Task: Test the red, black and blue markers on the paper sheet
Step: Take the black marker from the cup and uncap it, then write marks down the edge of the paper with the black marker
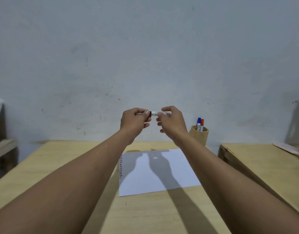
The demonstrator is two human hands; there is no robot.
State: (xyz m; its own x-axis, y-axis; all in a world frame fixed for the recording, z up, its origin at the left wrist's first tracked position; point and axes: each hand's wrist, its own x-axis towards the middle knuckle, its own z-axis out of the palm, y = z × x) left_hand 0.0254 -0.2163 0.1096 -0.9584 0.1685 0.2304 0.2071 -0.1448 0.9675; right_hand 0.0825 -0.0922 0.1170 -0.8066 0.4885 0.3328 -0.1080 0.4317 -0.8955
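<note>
1. Markers: three. One black marker [159,113] is held level between both hands; one blue marker [198,123] and one red marker [202,124] stand in the holder.
2. Hands: two, the left hand [134,123] and the right hand [173,123].
3. Paper sheets: one paper sheet [172,173], with a single column of red marks along its left edge.
4. Pen holders: one bamboo holder [199,135].
5. Benches: two, the main bench [64,166] and a second bench [267,162] to its right.
</note>
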